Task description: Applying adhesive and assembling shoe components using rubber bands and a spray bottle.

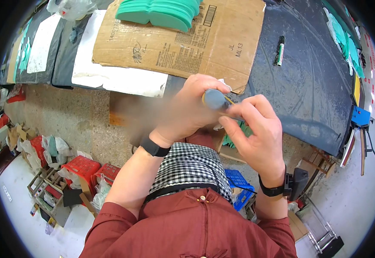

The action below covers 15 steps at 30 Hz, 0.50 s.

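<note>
My left hand [188, 102] is raised in front of the table edge, its fingers closed around a blue-grey thing with a rounded end [214, 99]. The rest of that thing is hidden in the hand, so its kind does not show. A thin yellow band [229, 100] runs from beside the rounded end toward my right hand [258, 129]. The right thumb and forefinger are pinched together close to the band. A blurred patch covers the area left of my left hand.
On the dark-covered table [307, 86] lie a flattened cardboard box [222, 51], stacked green foam sheets [161, 13] and a marker [280, 51]. White paper [127, 81] hangs at the left edge. Below stand red crates [81, 170] and a blue crate [239, 182].
</note>
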Tool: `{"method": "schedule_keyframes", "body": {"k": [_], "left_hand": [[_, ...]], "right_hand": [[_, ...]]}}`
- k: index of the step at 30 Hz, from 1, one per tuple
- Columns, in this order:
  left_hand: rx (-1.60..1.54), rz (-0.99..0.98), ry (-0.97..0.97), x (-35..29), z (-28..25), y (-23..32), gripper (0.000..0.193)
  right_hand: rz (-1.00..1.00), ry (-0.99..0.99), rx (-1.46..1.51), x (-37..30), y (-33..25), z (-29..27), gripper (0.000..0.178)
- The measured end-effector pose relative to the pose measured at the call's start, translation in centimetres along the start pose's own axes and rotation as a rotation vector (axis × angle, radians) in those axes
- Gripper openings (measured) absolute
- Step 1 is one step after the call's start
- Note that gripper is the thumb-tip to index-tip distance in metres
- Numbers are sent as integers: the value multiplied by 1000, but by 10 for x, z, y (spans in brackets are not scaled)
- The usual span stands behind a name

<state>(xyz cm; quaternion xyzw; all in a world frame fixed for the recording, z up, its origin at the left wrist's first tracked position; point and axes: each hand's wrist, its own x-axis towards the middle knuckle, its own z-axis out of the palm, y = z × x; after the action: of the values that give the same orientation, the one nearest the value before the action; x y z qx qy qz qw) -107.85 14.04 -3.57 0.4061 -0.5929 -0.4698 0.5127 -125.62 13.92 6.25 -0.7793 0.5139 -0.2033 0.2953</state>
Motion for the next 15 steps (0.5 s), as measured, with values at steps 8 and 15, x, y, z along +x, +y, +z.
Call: {"method": "schedule_keyframes", "body": {"k": [8, 15], "left_hand": [[-60, -62, 20, 0, -5, 0, 49], [-53, -30, -3, -2, -5, -4, 48]], "right_hand": [[-237, -153, 389, 2, 23, -12, 18], [-43, -3, 712, -1, 22, 28, 27]]}}
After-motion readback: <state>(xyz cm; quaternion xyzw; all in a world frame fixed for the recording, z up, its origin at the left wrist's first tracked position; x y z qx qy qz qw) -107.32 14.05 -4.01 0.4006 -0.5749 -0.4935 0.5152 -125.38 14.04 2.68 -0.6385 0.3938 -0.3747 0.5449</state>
